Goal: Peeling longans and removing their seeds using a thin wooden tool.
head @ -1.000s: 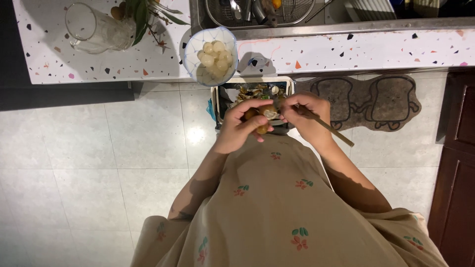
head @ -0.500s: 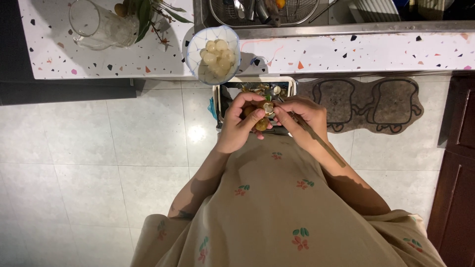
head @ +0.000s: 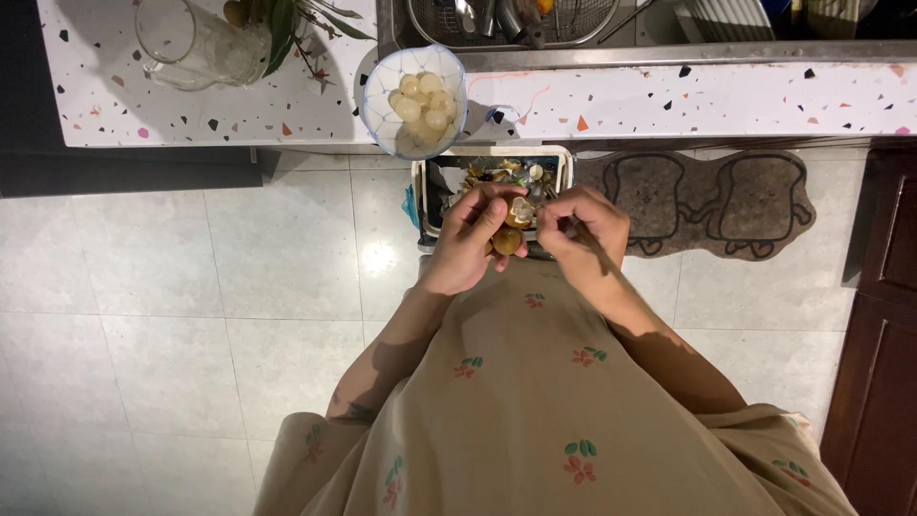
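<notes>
The left hand (head: 468, 239) grips a small round brown fruit (head: 507, 240) over the scrap bin (head: 564, 162); its long axis cannot be told. The right hand (head: 578, 229) is closed on a thin tool (head: 581, 232) pointing at the fruit. A bowl of peeled fruit (head: 416, 100) stands far-left on the bench (head: 716, 96).

Speckled white counter (head: 669, 100), beige flower-print dress (head: 535, 411), pale fruit in blue-white bowl (head: 382, 81).
</notes>
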